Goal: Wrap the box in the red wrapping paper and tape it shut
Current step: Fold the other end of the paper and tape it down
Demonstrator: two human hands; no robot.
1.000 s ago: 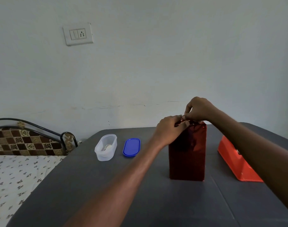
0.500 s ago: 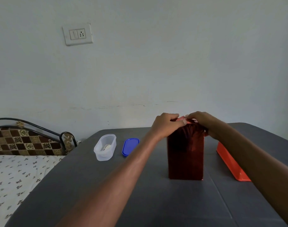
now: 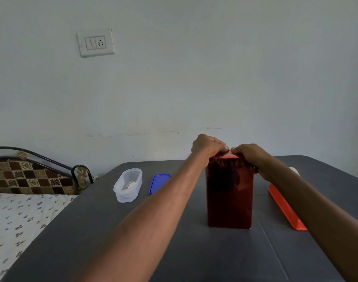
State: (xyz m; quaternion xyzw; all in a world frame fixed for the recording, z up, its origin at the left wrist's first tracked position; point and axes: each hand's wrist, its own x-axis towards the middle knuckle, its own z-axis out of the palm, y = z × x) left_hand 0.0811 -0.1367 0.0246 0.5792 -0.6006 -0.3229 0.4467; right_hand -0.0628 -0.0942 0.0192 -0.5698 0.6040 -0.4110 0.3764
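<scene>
The box, wrapped in dark red wrapping paper (image 3: 230, 196), stands upright on the dark grey table (image 3: 92, 231). Both my hands are on its top. My left hand (image 3: 207, 147) sits over the top left edge with its knuckles up and its fingers curled down on the folded paper. My right hand (image 3: 249, 154) lies flatter across the top right corner, with its fingers stretched left and pressing the paper flap down. The fingertips of both hands meet over the middle of the top. The top face is mostly hidden under them.
An orange plastic object (image 3: 283, 208) lies right of the box, partly behind my right forearm, with something white (image 3: 294, 170) at its far end. A clear tub (image 3: 128, 185) and its blue lid (image 3: 158, 183) sit at left. A bed (image 3: 21, 210) borders the table's left side.
My right hand has dropped from a raised pinch above the box to lie flat on the top. My left hand has shifted up onto the top edge. The paper top is folded down.
</scene>
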